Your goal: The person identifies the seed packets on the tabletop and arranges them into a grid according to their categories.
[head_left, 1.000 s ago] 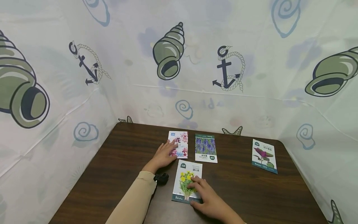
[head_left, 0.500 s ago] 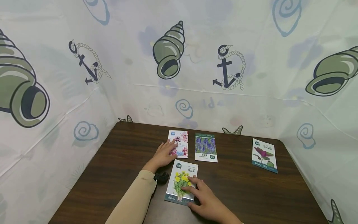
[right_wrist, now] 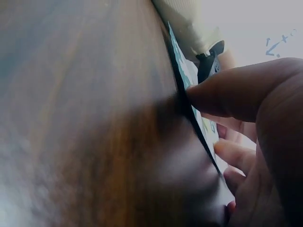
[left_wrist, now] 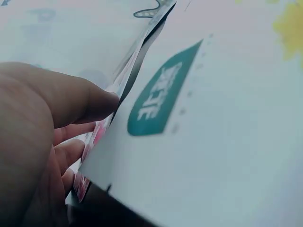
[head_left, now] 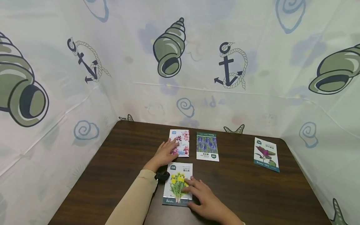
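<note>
RISK: yellow packet (head_left: 178, 184) may slip under flat fingers or ride over pink packet (head_left: 180, 143), since nothing pins its edges | GRIP: right hand (head_left: 206, 200) spread, fingers flat on yellow packet's right half, thumb at its near edge; left hand (head_left: 164, 153) spread, fingertips on pink packet | WHERE: both flat on desk (head_left: 118, 162), yellow packet just before pink.

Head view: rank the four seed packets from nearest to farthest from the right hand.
1. Yellow-flower packet, under the right hand and its fingers.
2. Purple-flower packet, just beyond, centre.
3. Pink-blossom packet, far left, touched by the left hand; close to the second.
4. Red-leaf packet, far right.
</note>
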Demonstrator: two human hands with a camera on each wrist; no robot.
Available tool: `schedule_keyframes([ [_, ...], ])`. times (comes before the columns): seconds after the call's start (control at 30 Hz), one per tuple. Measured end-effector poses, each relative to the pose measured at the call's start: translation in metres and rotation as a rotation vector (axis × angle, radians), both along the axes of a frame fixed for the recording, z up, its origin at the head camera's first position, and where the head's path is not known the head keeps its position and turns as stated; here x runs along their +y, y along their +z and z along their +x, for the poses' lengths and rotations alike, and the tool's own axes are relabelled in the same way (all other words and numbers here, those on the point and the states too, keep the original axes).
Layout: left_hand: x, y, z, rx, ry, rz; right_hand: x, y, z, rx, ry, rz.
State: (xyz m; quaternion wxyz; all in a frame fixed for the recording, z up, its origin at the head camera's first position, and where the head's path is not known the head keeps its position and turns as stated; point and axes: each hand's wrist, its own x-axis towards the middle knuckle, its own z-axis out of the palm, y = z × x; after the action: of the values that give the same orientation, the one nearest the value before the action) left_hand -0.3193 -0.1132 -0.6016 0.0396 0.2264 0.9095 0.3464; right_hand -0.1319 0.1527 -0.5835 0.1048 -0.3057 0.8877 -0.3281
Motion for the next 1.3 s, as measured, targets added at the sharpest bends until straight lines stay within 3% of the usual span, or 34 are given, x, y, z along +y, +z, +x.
schedule_keyframes([
  [0.27, 0.001, 0.002, -0.003, -0.014, -0.003, -0.028, 0.002, -0.003, -0.001, 0.011, -0.002, 0.015],
  [0.4, 0.002, 0.0, -0.007, -0.02, 0.005, -0.05, 0.002, 0.001, -0.002, 0.026, 0.033, 0.046],
  [0.53, 0.003, -0.005, -0.012, -0.013, 0.005, -0.06, 0.003, 0.002, -0.003, 0.001, 0.007, 0.032],
  [0.67, 0.003, -0.009, -0.013, -0.009, 0.011, -0.05, 0.003, 0.001, -0.003, 0.0, -0.011, 0.013],
  [0.83, 0.002, -0.011, -0.01, 0.002, 0.012, -0.017, 0.006, -0.001, -0.003, 0.006, 0.03, -0.007],
  [1.13, 0.003, -0.003, -0.002, -0.002, 0.02, 0.02, 0.018, -0.001, -0.011, -0.171, 0.031, -0.17],
  [1.3, 0.003, 0.008, 0.005, -0.001, 0.01, 0.012, 0.03, -0.003, -0.018, -0.221, 0.004, -0.375],
])
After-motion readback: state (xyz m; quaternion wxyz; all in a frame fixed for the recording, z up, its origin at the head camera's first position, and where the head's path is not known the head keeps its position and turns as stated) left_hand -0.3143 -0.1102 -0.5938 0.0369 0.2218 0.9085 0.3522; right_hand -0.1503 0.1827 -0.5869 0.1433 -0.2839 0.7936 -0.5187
